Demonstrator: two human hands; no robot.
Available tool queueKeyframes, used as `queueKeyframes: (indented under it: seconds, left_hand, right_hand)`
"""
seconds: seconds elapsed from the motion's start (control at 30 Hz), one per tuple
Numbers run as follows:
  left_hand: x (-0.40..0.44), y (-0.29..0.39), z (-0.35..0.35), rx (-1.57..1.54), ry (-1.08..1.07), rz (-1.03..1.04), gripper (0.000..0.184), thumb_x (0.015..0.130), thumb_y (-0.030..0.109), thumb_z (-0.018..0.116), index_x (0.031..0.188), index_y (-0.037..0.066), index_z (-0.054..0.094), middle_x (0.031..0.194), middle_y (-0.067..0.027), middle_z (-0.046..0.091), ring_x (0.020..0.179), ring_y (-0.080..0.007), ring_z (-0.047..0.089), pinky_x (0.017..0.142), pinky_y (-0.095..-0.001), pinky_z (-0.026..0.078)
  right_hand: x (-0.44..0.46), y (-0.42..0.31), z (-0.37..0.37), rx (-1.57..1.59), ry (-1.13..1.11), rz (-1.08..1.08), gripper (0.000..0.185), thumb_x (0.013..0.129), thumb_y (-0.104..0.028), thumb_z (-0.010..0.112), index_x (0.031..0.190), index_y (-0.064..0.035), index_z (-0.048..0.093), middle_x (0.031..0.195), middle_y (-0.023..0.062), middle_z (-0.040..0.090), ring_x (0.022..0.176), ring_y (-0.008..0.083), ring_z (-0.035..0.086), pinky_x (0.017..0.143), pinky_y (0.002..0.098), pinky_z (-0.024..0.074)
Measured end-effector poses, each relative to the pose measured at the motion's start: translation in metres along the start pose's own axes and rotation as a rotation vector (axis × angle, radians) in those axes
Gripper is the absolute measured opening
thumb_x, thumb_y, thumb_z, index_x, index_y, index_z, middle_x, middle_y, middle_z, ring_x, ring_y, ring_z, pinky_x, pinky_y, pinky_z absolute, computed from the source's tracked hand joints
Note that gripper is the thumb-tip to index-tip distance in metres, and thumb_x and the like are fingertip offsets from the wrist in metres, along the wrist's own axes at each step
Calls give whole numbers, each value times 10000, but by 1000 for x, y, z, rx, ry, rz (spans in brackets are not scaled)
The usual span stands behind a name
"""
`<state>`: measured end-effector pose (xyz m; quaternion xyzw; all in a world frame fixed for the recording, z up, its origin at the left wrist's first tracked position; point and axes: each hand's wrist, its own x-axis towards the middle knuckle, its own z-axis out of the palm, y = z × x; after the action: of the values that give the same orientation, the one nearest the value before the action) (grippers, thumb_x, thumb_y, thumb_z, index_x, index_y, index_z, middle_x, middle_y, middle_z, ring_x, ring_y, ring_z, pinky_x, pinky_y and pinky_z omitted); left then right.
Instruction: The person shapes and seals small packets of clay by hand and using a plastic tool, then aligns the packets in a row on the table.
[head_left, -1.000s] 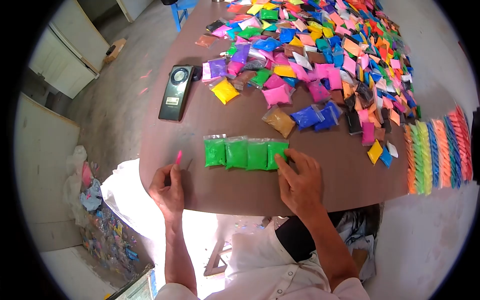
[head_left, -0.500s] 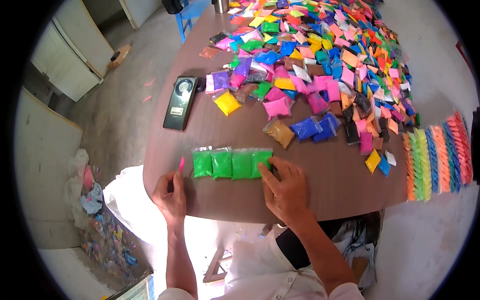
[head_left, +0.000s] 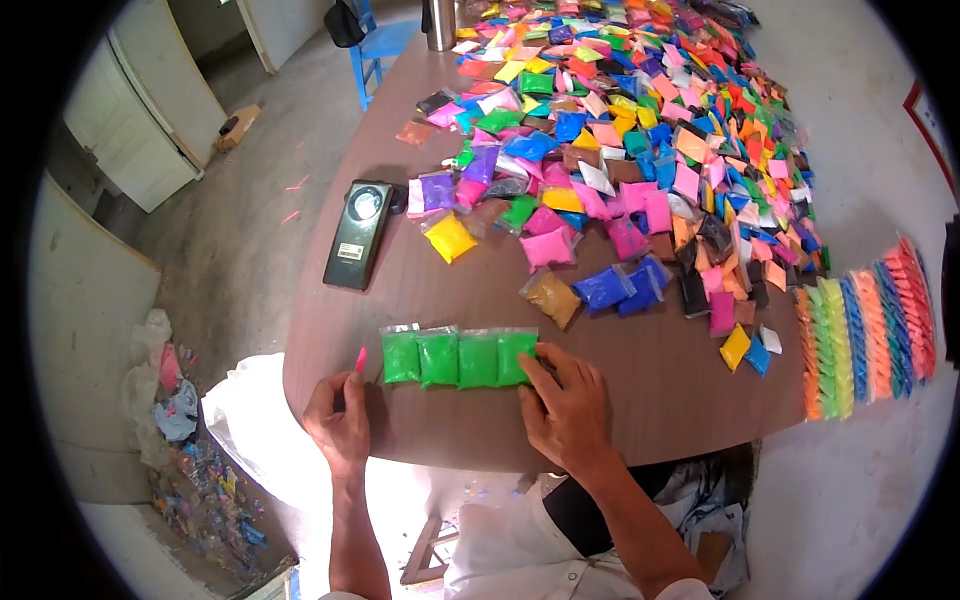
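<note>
Several small clear packets of bright green clay-like filling [head_left: 478, 359] lie side by side in a row near the table's front edge, their tops slightly overlapping. My right hand [head_left: 568, 405] is at the row's right end, its curled fingers gripping the edge of the last green packet. To the left of the row, my left hand [head_left: 338, 418] is closed, with a slim pink piece [head_left: 361, 360] pinched upright between thumb and forefinger. Whether that piece is a tool or a strip I cannot make out.
A big heap of colourful packets [head_left: 600, 130] covers the table's [head_left: 450, 430] far and right parts. A phone [head_left: 358, 235] lies at the left, a metal flask [head_left: 441, 25] stands at the back. Strips of joined packets [head_left: 865, 335] hang at the right edge.
The whole scene sits slightly lower in view, as my head has tilted up a little. Both hands keep their places by the green packets.
</note>
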<state>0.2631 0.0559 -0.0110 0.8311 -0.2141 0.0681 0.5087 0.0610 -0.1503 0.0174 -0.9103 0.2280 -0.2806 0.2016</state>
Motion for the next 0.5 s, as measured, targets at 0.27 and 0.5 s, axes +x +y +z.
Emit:
queueKeyframes:
  seconds: [0.27, 0.5]
  left_hand:
    - [-1, -2, 0, 8, -1, -7, 147, 971, 101, 704, 938, -42, 716, 782, -105, 709, 685, -143, 620, 629, -302, 493]
    - [1, 7, -1, -31, -9, -64, 140, 965, 79, 697, 929, -56, 710, 782, -120, 709, 691, -152, 639, 635, -298, 509]
  right_hand:
    - [18, 13, -3, 116, 143, -12, 249, 828, -83, 714, 1077, -84, 705, 1108, 110, 678, 1063, 316, 629, 961, 461, 436]
    - [135, 49, 3, -221, 199, -174, 200, 826, -153, 736, 1009, -77, 710, 1088, 87, 681, 1047, 304, 614, 936, 463, 414]
